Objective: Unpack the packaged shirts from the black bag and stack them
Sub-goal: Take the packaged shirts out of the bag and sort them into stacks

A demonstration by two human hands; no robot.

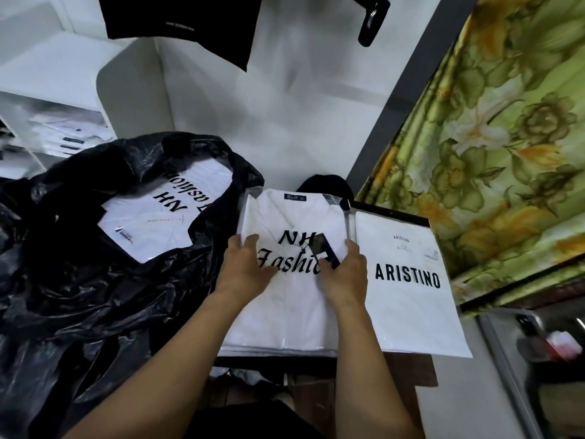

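Pressing down with the left hand and the right hand, both laid flat with fingers fairly straight, curled round nothing. Under the palms, the NH Fashion packet, topmost of a stack on the left half of the table, reaching from far edge to near edge. Just beside it on the right, the ARISTINO packet, overhanging the near right corner. Off the table's left edge, the black bag, mouth open, with more packaged shirts showing inside.

Judging the step as settling this packet on the stack. To do it well: square the edges with those below before letting go, press evenly to stop the slippery film sliding, and keep the near edge from hanging past the table's edge.

Cannot count the packets beneath; only thin layers visible at the near edge. Cannot see the bottom of the bag's load. Cannot name the dark shape behind the far edge. Blurred on the left, white shelves with folded items; lower right smeared beyond reading.
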